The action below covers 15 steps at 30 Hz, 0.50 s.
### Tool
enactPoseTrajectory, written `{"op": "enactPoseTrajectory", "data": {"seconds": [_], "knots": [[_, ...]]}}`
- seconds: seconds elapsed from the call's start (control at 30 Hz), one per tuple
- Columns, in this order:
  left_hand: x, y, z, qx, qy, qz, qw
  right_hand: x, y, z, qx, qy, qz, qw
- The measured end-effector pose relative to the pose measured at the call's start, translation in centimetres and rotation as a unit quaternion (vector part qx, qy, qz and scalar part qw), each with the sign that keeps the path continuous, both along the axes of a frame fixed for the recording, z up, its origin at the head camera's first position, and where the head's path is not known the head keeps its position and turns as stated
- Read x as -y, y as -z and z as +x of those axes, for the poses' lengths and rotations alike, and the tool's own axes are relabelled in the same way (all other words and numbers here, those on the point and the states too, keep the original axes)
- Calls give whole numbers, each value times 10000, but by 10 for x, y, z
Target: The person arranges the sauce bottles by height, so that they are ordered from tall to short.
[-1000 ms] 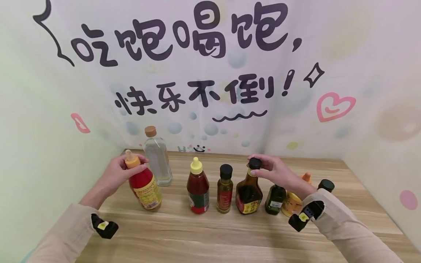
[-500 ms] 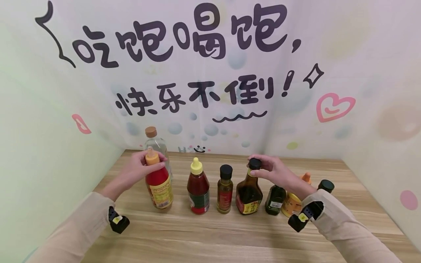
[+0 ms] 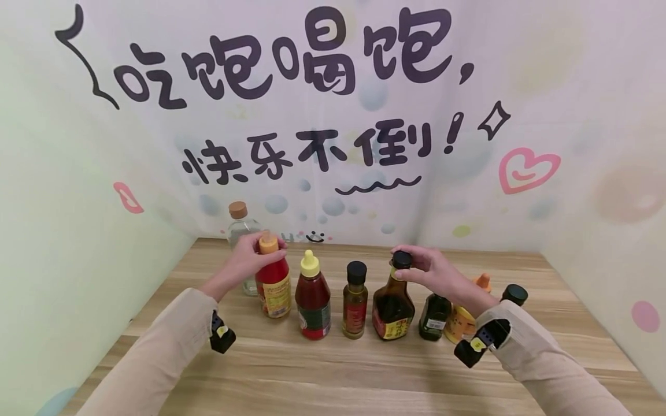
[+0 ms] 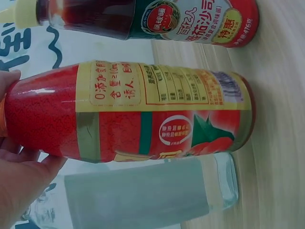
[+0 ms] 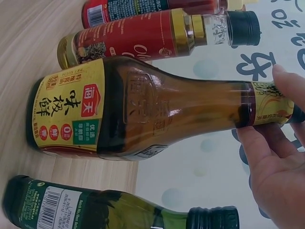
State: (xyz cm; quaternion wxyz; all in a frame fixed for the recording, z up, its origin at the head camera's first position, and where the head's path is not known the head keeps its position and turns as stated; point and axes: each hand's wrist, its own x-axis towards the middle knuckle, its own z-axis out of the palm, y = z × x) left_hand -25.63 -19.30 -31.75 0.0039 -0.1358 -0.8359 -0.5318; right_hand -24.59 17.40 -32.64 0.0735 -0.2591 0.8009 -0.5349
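Note:
My left hand [image 3: 247,257] grips an orange-capped ketchup bottle [image 3: 274,292] by its neck. This bottle is red with a yellow label and a tomato picture, and is upright; whether its base touches the table I cannot tell. Close to its right stands another ketchup bottle [image 3: 313,306] with a yellow nozzle cap. My right hand [image 3: 434,271] holds the neck of a soy sauce bottle [image 3: 392,309], just under the black cap, and the bottle stands on the table. In the right wrist view, thumb and fingers lie around the neck of the soy sauce bottle [image 5: 138,109].
Behind my left hand is a tall clear bottle [image 3: 237,228] with a brown cap, partly hidden. A small olive oil bottle [image 3: 355,309] stands between ketchup and soy sauce. Right of the soy sauce are a dark green bottle [image 3: 436,318] and a yellow bottle [image 3: 460,323], partly covered by my wrist.
My left hand has carried the orange-capped ketchup bottle rightward, from the left side to beside the yellow-capped one. My right hand stays on the soy sauce bottle.

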Motion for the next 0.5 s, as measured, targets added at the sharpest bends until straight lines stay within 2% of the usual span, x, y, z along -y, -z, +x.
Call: {"op": "enactPoseTrajectory", "data": {"seconds": [0.23,0.37,0.5], "knots": [[-16,4,-11,-145,-254,-157,9994,-1,1,0,0,-21,-57,10000],[-24,9,-17,-173,-339,-422,9984,0,0,0,-8,-3,-65,10000],[-28,11,-24,-257,-603,-416,9970,0,1,0,-46,6,-83,10000]]}}
